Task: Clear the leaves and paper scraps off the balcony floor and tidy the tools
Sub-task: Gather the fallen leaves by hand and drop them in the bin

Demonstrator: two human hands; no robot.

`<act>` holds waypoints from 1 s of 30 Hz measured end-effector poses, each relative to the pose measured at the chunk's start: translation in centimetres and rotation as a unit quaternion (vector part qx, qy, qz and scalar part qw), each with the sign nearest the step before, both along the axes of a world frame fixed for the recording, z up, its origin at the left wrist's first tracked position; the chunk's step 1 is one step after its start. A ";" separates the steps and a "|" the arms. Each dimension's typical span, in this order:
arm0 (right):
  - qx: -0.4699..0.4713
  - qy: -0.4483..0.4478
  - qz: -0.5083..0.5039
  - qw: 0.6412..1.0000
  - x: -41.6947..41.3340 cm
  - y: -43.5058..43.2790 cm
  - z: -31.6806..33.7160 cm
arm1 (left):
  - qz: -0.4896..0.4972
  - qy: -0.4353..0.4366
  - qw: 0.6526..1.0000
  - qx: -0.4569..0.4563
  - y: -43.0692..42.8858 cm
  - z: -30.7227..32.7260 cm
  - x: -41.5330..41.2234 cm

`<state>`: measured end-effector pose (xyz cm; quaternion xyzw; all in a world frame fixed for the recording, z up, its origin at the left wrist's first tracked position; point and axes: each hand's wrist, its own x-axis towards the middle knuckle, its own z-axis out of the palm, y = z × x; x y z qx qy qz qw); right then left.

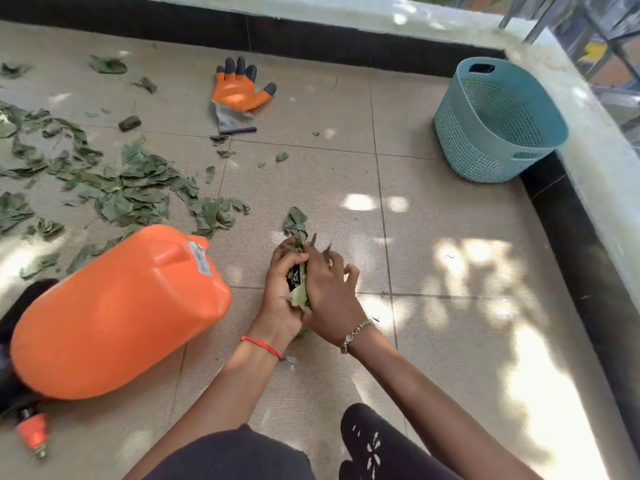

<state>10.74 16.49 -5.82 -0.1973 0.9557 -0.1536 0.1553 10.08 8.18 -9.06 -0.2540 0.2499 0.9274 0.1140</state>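
Leaves are filling both my hands: the bunch of leaves (296, 223) is sticking up past my knuckles, low over the tiled floor (450, 323) near the middle of the balcony. My left hand (281, 296) is gripping the bunch with its fingers curled round the stems, and my right hand (330, 301) is cupping it from the other side, fingers bent, the outer ones splaying clear of the green. A red thread (263, 347) is circling my left wrist and a silver bracelet (355, 334) is sitting on my right.

Just to my left an orange tank (117, 313) is lying on its side, its orange nozzle (33, 434) pointing toward the near edge of the view. Beyond the tank, loose leaves (138, 188) are lying scattered across the tiles — thickest at the left, thinning toward the middle. Farther out, an orange and grey glove (239, 95) is lying flat with its dark fingertips pointing toward the wall, and a small dark lump (130, 123) is sitting on the tile to its left; I cannot tell what it is. Well apart on my right, a teal basket (460, 140) is leaning tilted in the corner against the low wall (346, 12), its open mouth facing up and toward me. Patches of sunlight are falling on the tiles to my right.
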 end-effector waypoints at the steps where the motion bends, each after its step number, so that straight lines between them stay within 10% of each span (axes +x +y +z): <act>1: 0.027 0.016 0.004 0.999 -0.1 0.1 0.0 | 0.008 0.002 1.000 0.001 0.2 0.3 0.0; 11: 0.079 0.036 0.007 0.996 -1.5 0.4 -0.4 | 0.090 -0.049 0.990 -0.096 0.8 0.1 0.0; 20: -0.276 -0.213 -0.072 0.935 -2.9 4.7 0.9 | 0.126 -0.056 0.988 -0.073 -1.5 1.4 -0.6; 26: 0.017 -0.064 0.056 0.996 0.2 3.9 -4.6 | 0.098 0.002 0.992 -0.074 -2.2 2.5 -0.4; 30: 0.016 0.057 -0.001 0.998 -0.8 1.8 -6.5 | 0.089 -0.018 0.995 -0.045 -1.7 2.8 0.1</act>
